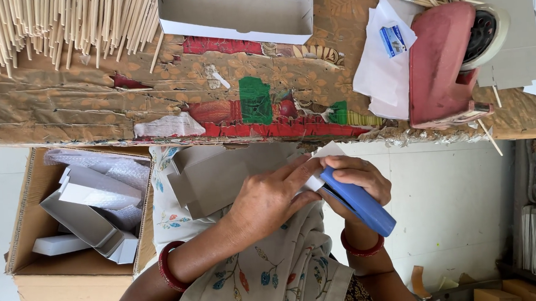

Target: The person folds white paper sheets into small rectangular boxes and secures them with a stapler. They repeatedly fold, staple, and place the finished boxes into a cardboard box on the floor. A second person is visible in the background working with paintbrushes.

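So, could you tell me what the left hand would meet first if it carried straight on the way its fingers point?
Probably the right hand gripping the blue stapler; the left hand is already almost against it.

Sticks (55, 24) and paper stack (508, 24) cut off by top edge; left hand (271, 197) hides part of the grey box (210, 175); stapler (358, 201) mouth hidden.

Packing workshop: sticks (55, 24); cartons (69, 243); tape dispenser (442, 65)
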